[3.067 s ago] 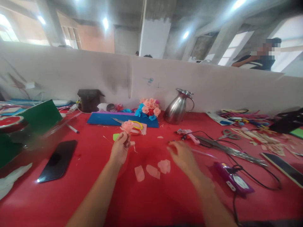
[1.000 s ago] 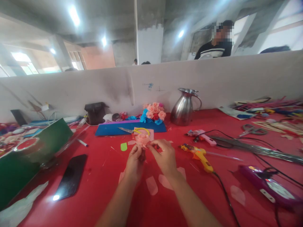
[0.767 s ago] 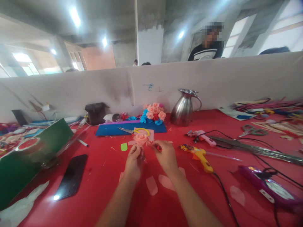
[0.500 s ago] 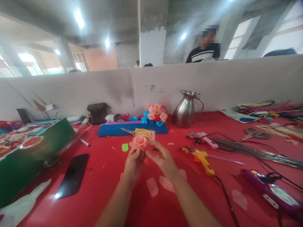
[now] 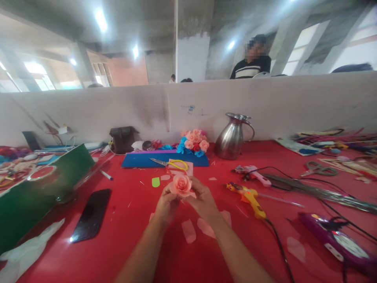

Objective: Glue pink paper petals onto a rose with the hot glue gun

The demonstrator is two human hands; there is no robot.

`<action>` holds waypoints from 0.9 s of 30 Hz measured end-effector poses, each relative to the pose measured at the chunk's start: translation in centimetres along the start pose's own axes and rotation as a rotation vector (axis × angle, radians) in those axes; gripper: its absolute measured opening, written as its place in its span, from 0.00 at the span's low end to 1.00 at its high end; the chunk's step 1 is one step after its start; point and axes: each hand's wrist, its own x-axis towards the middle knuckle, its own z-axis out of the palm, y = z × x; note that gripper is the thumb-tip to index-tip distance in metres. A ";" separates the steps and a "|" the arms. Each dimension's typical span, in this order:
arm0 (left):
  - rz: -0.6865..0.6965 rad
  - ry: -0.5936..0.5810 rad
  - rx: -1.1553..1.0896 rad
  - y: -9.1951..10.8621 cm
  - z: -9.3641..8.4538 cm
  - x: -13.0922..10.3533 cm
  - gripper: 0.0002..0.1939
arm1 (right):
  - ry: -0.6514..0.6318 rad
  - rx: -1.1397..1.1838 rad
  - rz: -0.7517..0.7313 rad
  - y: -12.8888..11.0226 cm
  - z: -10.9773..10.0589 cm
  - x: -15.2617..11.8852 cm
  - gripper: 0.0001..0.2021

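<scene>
A pink paper rose (image 5: 182, 184) is held up between my two hands above the red table (image 5: 123, 251). My left hand (image 5: 167, 202) is closed at the rose's left side and base. On the other side, my right hand (image 5: 202, 198) pinches the outer petals at the right; part of its fingers is hidden behind the bloom. Loose pink petal pieces (image 5: 189, 231) lie below the hands, with more under the right wrist. Just beyond the rose, yellow-handled scissors (image 5: 178, 165) rest on pink paper and a blue board (image 5: 135, 160).
Right of my hands lie a yellow glue gun (image 5: 250, 200), a pink glue gun (image 5: 256, 175) and a purple power strip (image 5: 335, 239) with cords. A steel jug (image 5: 231, 137) and a flower bunch (image 5: 193, 142) stand behind. At left are a phone (image 5: 91, 214) and green board (image 5: 67, 169).
The rose has shifted slightly right and turned to face me more. My right hand, formerly apart with fingers spread, has closed in on its right-hand petals.
</scene>
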 end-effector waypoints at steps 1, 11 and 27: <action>0.001 -0.008 0.004 0.0 0.0 0.0 0.08 | -0.004 0.009 0.008 0.1 0.0 -0.1 0.11; 0.062 -0.076 0.148 -0.2 0.0 0.1 0.10 | 0.072 -0.014 0.023 0.9 -0.6 -0.6 0.08; 0.215 -0.095 0.535 0.1 0.4 -0.1 0.19 | 0.190 -0.105 0.129 2.5 -0.6 -0.5 0.05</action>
